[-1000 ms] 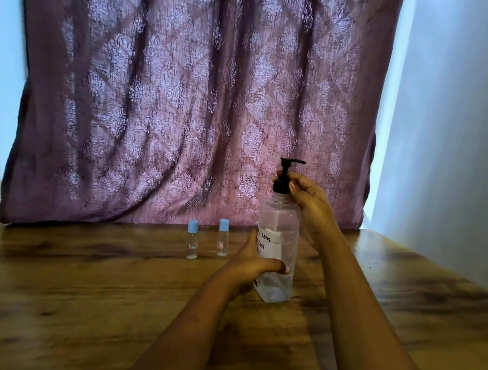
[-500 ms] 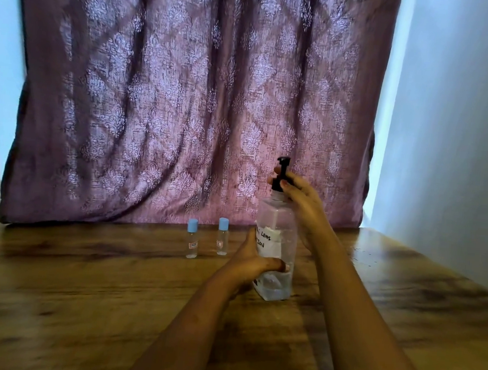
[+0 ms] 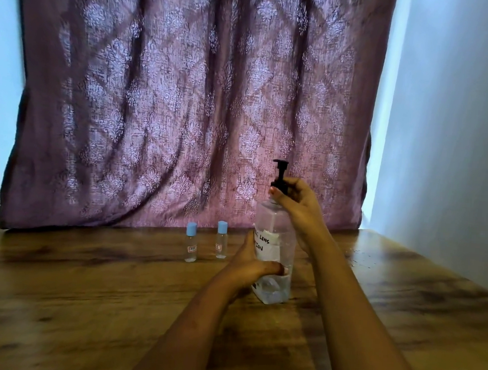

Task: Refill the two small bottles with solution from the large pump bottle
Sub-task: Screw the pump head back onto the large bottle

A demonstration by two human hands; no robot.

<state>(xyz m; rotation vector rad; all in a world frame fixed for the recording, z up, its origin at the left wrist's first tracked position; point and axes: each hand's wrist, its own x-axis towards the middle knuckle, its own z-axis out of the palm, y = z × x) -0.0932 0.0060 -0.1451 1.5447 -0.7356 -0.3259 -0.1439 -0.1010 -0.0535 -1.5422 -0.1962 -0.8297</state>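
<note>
Hands both grip the pump bottle (image 3: 274, 256): left hand (image 3: 253, 267) its body, right hand (image 3: 296, 201) its black collar. Unscrewing seems underway; next, uncap the small bottles (image 3: 191, 246) left of it.

Both forearms are bare, no sleeves, with painted nails on the left hand (image 3: 255, 268).

It looked like a room in a home rather than a lab or shop. A wood-grain table (image 3: 84, 303) stood pushed against a window covered by a mauve damask-patterned curtain (image 3: 184, 108), daylight glowing through the fabric and down both its edges. A plain pale wall (image 3: 457, 127) ran along the table's right edge.
</note>
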